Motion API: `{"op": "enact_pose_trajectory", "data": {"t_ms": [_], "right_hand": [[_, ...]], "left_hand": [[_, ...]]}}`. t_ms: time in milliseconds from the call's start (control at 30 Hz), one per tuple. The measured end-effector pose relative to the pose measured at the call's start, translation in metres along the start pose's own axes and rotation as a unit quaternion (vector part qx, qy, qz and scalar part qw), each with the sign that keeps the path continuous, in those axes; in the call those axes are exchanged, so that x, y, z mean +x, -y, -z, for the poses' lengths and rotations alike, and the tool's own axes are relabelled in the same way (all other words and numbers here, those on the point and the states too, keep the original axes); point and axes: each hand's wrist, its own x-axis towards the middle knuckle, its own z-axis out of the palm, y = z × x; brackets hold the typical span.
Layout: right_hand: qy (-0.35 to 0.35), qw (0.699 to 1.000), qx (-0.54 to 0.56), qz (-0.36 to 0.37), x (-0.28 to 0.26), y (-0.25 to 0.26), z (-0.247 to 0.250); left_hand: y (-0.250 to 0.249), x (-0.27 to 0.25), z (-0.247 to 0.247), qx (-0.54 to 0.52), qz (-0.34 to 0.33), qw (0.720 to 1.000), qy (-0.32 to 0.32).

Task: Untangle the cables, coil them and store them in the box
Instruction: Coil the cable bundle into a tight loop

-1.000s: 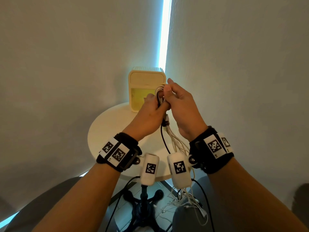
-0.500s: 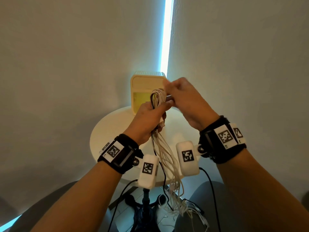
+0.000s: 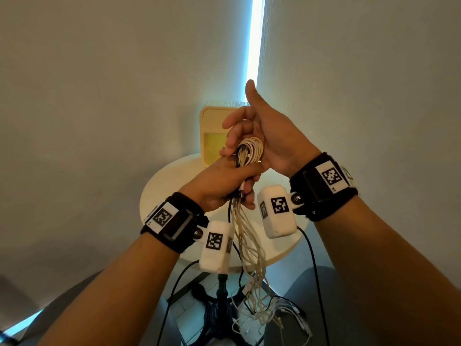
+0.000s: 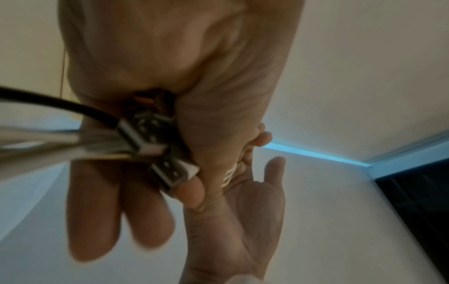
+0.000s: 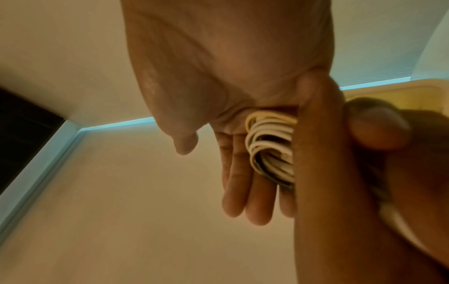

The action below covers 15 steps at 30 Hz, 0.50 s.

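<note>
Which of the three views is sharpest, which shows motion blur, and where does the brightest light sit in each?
Head view: sharpest; a blown-out light strip runs down the wall corner, and the wide lens bends the walls. Left wrist view: the left hand and cable plugs are smeared by close-range blur. Right wrist view: the cable coil is fairly crisp, the left hand's thumb blurred and dark.

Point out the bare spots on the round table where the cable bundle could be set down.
The round table shows bare top left of the left hand, in front of the box. The middle is hidden by both hands and the cable bundle; its near edge is crowded by hanging cables.
</note>
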Motion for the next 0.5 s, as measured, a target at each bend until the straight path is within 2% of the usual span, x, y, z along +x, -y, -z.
{"op": "enact_pose_trajectory", "data": {"t_ms": [300, 400, 500], "right_hand": [[0.039, 0.997, -0.064, 0.001, 0.002, 0.008, -0.013], [0.008, 0.999, -0.034, -0.014, 0.005, 0.005, -0.017], [-0.050, 0.998, -0.025, -0.005, 0.009, -0.001, -0.019]], "left_hand": [[0.004, 0.001, 0.006, -0.018, -0.019, 0.997, 0.069], [0.003, 0.001, 0.006, -0.030, 0.000, 0.997, 0.068], [0.003, 0.003, 0.005, 0.034, 0.014, 0.998, 0.054]]}}
